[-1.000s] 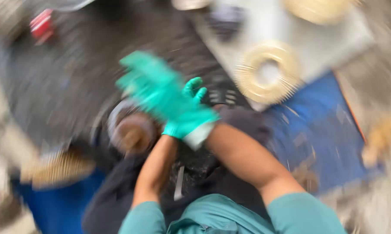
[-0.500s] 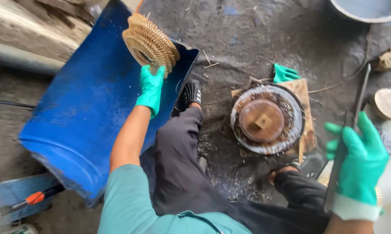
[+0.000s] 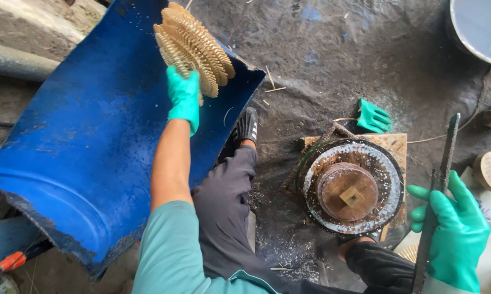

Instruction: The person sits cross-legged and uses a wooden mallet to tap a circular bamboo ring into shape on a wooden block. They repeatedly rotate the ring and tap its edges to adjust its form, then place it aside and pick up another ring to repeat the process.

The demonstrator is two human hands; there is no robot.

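While we sit on the ground, our left hand (image 3: 183, 98) holds a stack of woven cane rings (image 3: 193, 46) over the blue half-barrel (image 3: 82, 147), and our right hand (image 3: 456, 237) grips a long flat metal blade (image 3: 437, 201).

With gloved fingers closed round the lower edge of the stack, we carry the rings above and beyond the grip, fanned against the trough's far rim, likely so they sit over its hollow rather than the dirty floor. Our right glove is wrapped tight about the blade's lower half; its tip points up and away from us, clear of our legs. Between our knees lies the round wooden mould (image 3: 350, 188) on its board, untouched, well apart from both hands. A spare green glove (image 3: 374, 116) lies just beyond it, a grey bucket (image 3: 476, 27) at the far right corner.
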